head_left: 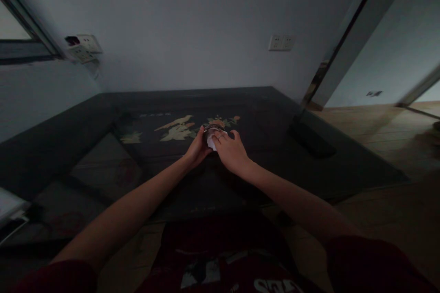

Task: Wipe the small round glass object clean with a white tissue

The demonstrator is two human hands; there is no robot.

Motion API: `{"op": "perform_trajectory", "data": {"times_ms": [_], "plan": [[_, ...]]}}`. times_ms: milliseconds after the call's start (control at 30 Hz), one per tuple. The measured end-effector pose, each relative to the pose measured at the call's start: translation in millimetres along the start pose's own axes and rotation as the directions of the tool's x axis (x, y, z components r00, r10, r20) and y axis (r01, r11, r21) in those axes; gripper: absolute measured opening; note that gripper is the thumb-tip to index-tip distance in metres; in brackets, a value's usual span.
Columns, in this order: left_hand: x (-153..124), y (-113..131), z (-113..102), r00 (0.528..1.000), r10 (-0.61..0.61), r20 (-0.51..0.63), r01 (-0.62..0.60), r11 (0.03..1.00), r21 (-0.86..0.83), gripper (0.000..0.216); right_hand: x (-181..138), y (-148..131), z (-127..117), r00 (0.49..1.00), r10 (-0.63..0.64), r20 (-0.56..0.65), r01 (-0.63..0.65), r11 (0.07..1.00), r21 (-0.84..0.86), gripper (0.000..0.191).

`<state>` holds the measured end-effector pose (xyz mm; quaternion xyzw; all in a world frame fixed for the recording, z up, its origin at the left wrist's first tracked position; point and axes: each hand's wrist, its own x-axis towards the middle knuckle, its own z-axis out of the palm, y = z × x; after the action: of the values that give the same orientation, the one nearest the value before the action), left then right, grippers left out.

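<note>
Round object point(216, 126), dark with a shiny rim, sits between both hands over the middle of the table point(268, 178), near the printed flowers point(220, 122). Left hand point(197, 149) curls around its left side, thumb up, gripping it. Right hand point(231, 149) lays bent fingers on a white wipe point(211, 145) pressed against the object; one digit stands raised, and whether the fingers pinch the wipe cannot be told. Wipe's material unclear. Printed bird point(177, 122) left of the hands; black box point(311, 138) well apart, to the right.
</note>
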<state>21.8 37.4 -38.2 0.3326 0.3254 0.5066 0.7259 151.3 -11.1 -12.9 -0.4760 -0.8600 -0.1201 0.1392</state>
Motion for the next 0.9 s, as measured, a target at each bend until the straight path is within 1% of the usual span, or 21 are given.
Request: {"op": "perform_trajectory", "data": {"times_ms": [100,167,300,367,433,567,633,700,800,900], "plan": [[-0.1,0.5,0.1,1.000,0.006,-0.028,-0.006,1.000,-0.016,0.045,-1.6,-1.1,-2.2,1.000,-0.014,0.020,0.013,1.000,0.012,0.040],[0.0,0.4,-0.2,0.999,0.008,-0.035,-0.009,1.000,-0.020,0.047,-2.4,-2.2,-2.3,0.999,-0.031,0.035,0.030,0.998,0.052,0.039],[0.5,0.1,-1.5,1.000,0.003,0.007,-0.003,1.000,-0.009,0.047,-2.8,-3.1,1.2,0.998,-0.052,0.037,0.045,0.985,0.169,0.041],[1.0,-0.2,-2.2,1.000,0.007,0.013,-0.007,1.000,-0.003,0.046,-2.4,-2.8,3.5,0.998,-0.049,0.024,0.044,0.979,0.200,0.043],[1.3,-0.7,-2.5,1.000,0.011,0.016,-0.011,1.000,0.003,0.045,-1.7,-2.4,4.8,0.999,-0.046,0.002,0.045,0.981,0.186,0.043],[0.5,-1.6,-1.8,1.000,0.017,0.009,-0.017,1.000,0.020,0.043,-0.5,-3.0,3.2,0.999,0.007,-0.036,-0.004,0.998,0.059,0.042],[0.3,-1.9,-1.8,1.000,0.017,0.001,-0.017,1.000,0.026,0.043,-0.5,-4.1,1.1,0.999,0.031,-0.030,-0.031,1.000,0.001,0.041],[1.0,-2.5,-2.7,1.000,0.015,0.001,-0.015,0.999,0.033,0.044,-0.9,-4.9,-0.8,1.000,0.030,0.000,-0.030,0.999,-0.015,0.038],[3.7,-4.3,-5.8,1.000,0.020,0.000,-0.020,0.999,0.047,0.046,-1.2,-4.5,-2.2,0.999,-0.008,0.054,0.004,0.998,0.068,0.035],[6.3,-6.1,-9.4,0.999,0.032,0.008,-0.032,0.999,0.044,0.047,-1.0,-3.6,-1.2,0.997,-0.011,0.070,-0.007,0.971,0.239,0.038]]}}
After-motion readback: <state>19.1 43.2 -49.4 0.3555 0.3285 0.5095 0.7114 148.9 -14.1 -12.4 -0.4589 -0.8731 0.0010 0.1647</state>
